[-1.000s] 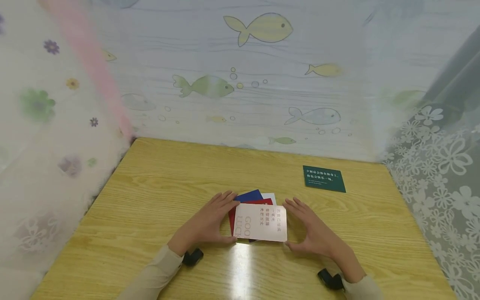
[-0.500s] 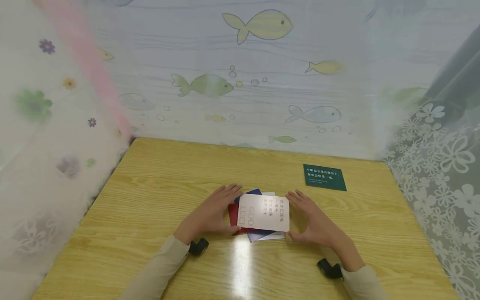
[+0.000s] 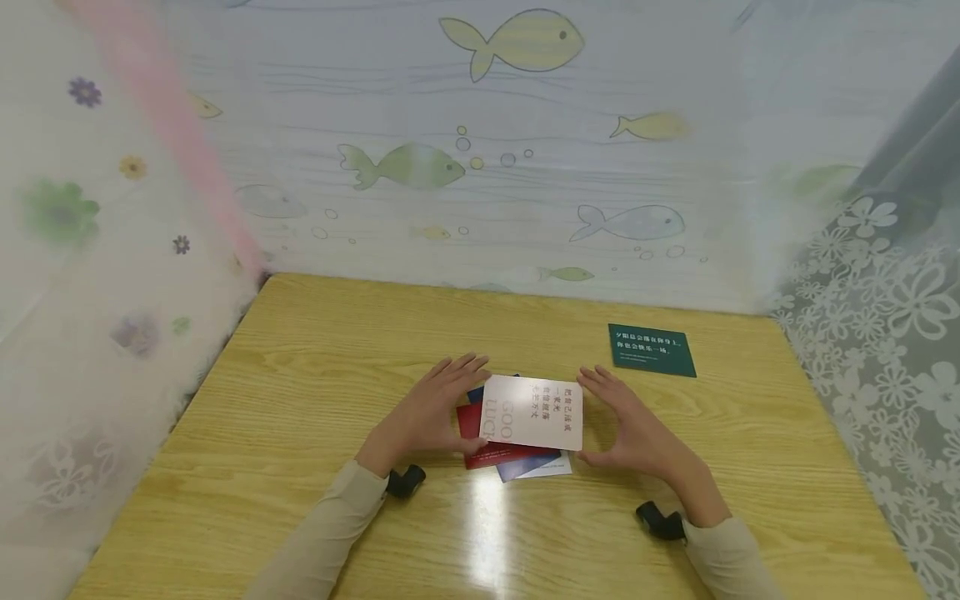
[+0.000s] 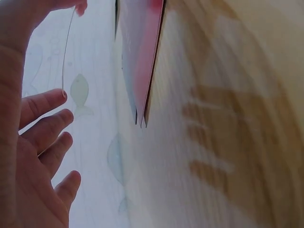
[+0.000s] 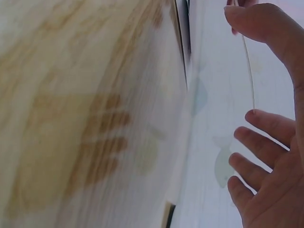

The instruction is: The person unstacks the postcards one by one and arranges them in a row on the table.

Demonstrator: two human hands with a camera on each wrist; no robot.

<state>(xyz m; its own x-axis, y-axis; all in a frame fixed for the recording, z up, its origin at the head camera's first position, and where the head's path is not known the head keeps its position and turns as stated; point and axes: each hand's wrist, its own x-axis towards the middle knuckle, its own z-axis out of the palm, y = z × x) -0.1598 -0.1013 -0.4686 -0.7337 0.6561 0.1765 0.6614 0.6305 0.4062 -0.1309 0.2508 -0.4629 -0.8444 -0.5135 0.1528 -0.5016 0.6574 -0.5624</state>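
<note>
Two-handed grip on a white card (image 3: 532, 412), head view and both wrist views. The left hand (image 3: 427, 412), at the card's 9 o'clock side, and the right hand (image 3: 637, 425), at its 3 o'clock side, each pinch an edge between thumb and index finger; the remaining fingers (image 4: 52, 130) are spread and hold nothing. The wrist views show the card edge-on, slightly bowed and raised clear of the pile beneath. Compared with one second earlier, the card appears farther toward 12 o'clock in the head view, both hands having moved with it; more of the pile is exposed at 6 o'clock, namely a red card (image 3: 510, 455), a blue card (image 3: 528, 469) and a pale card (image 3: 557, 467), overlapping and fanned on the wood-grained surface (image 3: 322, 333). A green card (image 3: 651, 350) lies flat and apart from the pile, at 2 o'clock from the held card, as it did before. At 12 o'clock, beyond the surface, hangs a fish-patterned curtain (image 3: 420, 167)
</note>
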